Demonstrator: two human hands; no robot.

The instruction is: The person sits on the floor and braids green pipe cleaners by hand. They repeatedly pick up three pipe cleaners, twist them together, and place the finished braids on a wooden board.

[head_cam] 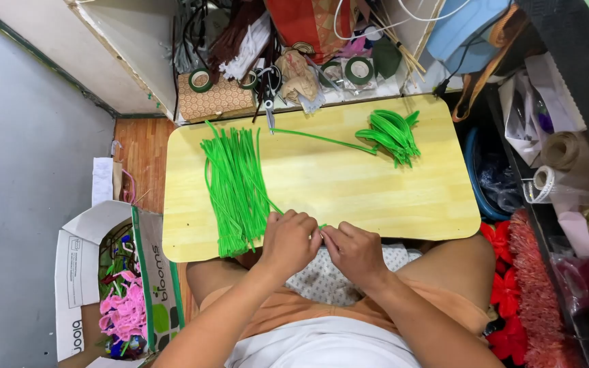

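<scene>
My left hand [290, 240] and my right hand [354, 251] meet at the near edge of a small wooden table [349, 184], fingers pinched together on a thin green pipe cleaner [322, 227] of which only a short tip shows. A loose pile of straight green pipe cleaners [234, 187] lies just left of my left hand. At the far right of the table lies a bunch of bent green leaf shapes [393, 133], with one long green stem [322, 138] running left from it.
Scissors [268, 92] and rolls of green tape [359, 69] lie on the clutter behind the table. An open cardboard box [114, 286] with pink flowers stands on the floor at left. Red fuzzy flowers [512, 293] crowd the right.
</scene>
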